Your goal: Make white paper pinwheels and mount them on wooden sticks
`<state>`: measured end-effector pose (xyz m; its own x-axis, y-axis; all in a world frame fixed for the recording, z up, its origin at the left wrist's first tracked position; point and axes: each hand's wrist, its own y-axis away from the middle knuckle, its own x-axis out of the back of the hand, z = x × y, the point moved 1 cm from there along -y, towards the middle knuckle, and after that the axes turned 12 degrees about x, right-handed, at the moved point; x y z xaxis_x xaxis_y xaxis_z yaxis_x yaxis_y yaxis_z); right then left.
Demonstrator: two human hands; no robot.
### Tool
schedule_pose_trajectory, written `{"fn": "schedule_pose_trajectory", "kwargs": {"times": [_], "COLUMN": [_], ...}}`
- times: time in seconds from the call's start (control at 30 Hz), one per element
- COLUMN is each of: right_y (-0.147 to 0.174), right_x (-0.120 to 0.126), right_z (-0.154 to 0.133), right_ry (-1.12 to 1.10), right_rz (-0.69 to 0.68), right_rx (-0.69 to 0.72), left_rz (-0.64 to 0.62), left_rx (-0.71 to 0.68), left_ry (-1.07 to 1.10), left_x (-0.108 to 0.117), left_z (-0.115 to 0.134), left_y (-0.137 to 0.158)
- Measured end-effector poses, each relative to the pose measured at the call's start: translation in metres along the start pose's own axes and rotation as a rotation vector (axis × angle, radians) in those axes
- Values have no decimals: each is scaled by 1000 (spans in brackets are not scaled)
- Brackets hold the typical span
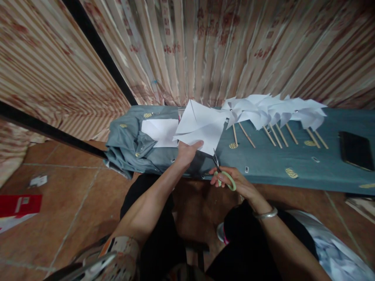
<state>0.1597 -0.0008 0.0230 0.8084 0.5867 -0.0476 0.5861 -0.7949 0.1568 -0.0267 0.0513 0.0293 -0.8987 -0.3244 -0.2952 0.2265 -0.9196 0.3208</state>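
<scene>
My left hand (189,151) grips a square sheet of white paper (202,123) by its lower left edge, thumb on top. Slits run into the paper from at least two of its corners. In my right hand (227,178) is a pair of scissors (217,163) with light green handles, fingers through the loops. Their blades point up at the paper's bottom corner, at or very close to it; whether they touch it I cannot tell. Left of the held sheet, more white paper (164,130) lies on the cloth.
Several white paper pinwheels (269,111) on wooden sticks lie in an overlapping row on the blue-grey cloth (263,164). A black phone-like object (356,150) rests at the right. Behind hangs a patterned curtain (205,50). A red packet (20,205) lies on the tiled floor.
</scene>
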Motion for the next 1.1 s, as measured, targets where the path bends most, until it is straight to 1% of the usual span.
{"fn": "schedule_pose_trajectory", "kwargs": {"times": [0.23,0.4,0.53,0.73,0.9,1.1], "right_y": [-3,-3,-3,-2,-3,-2], "right_x": [1,2,2,2,2,2], "right_z": [-1,-1,-1,-1,-1,-1], "right_ry": [-8,1,0,3,25,32], "right_rz": [4,4,4,7,2,4], "right_rx": [-10,-16,-22,-31,-29,-23], "left_rz": [-35,-28,-46,-35,-54,-28], "left_rx": [-33,-17,-18,-1,-15,-4], "left_ry": [-10,-42,-22,-8,-3,-30], "left_x": [-4,-5,-6,-8,-7,-7], "left_z": [-6,-7,-5,-3,-3,-4], "left_y": [1,3,6,8,8,7]}}
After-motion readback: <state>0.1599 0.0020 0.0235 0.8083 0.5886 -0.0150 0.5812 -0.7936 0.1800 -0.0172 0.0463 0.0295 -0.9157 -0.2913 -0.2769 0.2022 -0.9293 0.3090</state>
